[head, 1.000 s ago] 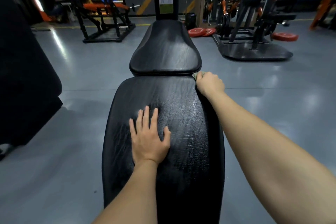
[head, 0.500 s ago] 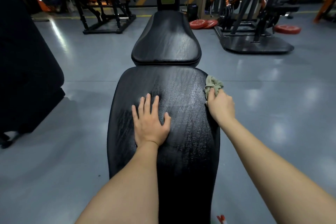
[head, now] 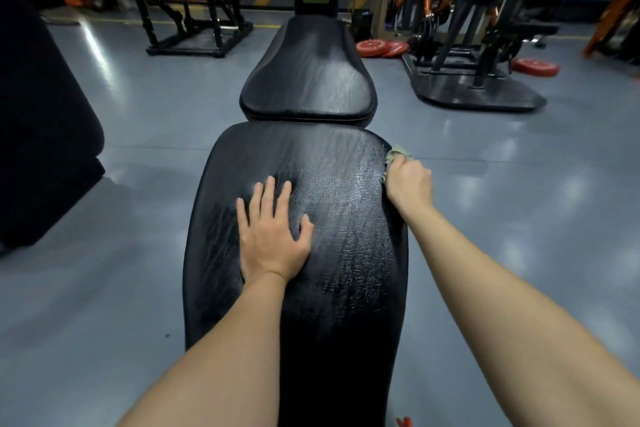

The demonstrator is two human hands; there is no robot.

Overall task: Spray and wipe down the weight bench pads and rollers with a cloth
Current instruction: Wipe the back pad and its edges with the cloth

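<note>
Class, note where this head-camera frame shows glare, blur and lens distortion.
Head view: glare sheens the pad near the cloth in the right hand and spots the floor; head view: the far machines are blurred; head view: the wide lens bows the pad's edges and stretches the forearms.

Black, crackle-textured bench pad (head: 332,253), grey-green cloth (head: 398,153), red weight plates (head: 370,47), grey floor (head: 519,184).

Left hand (head: 273,236) flat on back pad (head: 346,253); right hand (head: 410,184) grips cloth (head: 398,153) at pad edge.

Red weight plates (head: 381,47), grey floor (head: 138,114)
</note>
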